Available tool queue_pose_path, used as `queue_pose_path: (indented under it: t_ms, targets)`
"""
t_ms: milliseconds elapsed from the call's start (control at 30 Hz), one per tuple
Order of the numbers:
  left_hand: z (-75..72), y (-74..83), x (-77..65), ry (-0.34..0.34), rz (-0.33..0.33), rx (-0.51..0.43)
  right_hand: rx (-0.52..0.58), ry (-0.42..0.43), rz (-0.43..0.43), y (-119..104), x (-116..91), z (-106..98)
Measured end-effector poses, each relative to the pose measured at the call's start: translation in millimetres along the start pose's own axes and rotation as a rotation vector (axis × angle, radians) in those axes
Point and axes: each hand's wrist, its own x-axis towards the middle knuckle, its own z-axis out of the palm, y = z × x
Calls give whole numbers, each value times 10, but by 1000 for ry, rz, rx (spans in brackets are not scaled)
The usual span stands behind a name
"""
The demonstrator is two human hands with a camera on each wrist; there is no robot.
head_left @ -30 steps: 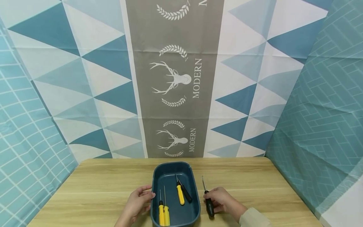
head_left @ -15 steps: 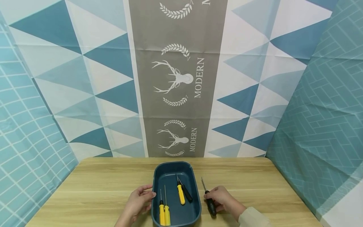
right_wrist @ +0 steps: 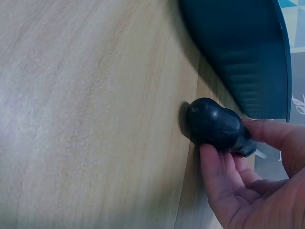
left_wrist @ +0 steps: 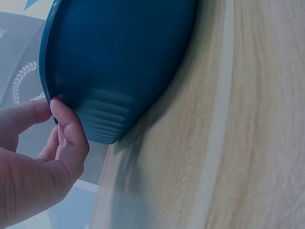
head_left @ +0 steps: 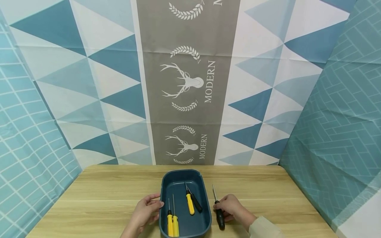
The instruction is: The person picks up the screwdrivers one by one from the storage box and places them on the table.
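My left hand (head_left: 144, 211) is at the left wall of a dark blue plastic bin (head_left: 190, 228), its thumb and a finger pinching the rim in the left wrist view. In the bin lie several screwdrivers: two with yellow handles at the lower left, a yellow-handled screwdriver (head_left: 190, 204) and a black-handled screwdriver (head_left: 196, 203) at the right. Right of the bin, my right hand (head_left: 232, 209) grips a larger black screwdriver (head_left: 220, 219) by its handle, its shaft pointing away. The right wrist view shows the rounded handle end (right_wrist: 205, 119) close to the tabletop.
The wooden table (head_left: 113, 185) extends to both sides of the bin, its far edge against a patterned cloth backdrop (head_left: 184, 109). A teal brick-patterned cloth (head_left: 339, 132) hangs at the right, a light blue grid cloth (head_left: 26, 138) at the left.
The black screwdriver in my right hand has turned slightly, its handle end shifting left, after a small turn the other way. My left hand stays at the bin's rim. The head view shifts slightly.
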Motion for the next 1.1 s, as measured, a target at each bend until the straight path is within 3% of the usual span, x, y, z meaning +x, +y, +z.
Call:
queue_pose_path:
  t_ms: [1100]
  targets:
    - [10, 27, -22, 11, -3, 8, -6, -15, 7, 5, -13, -27]
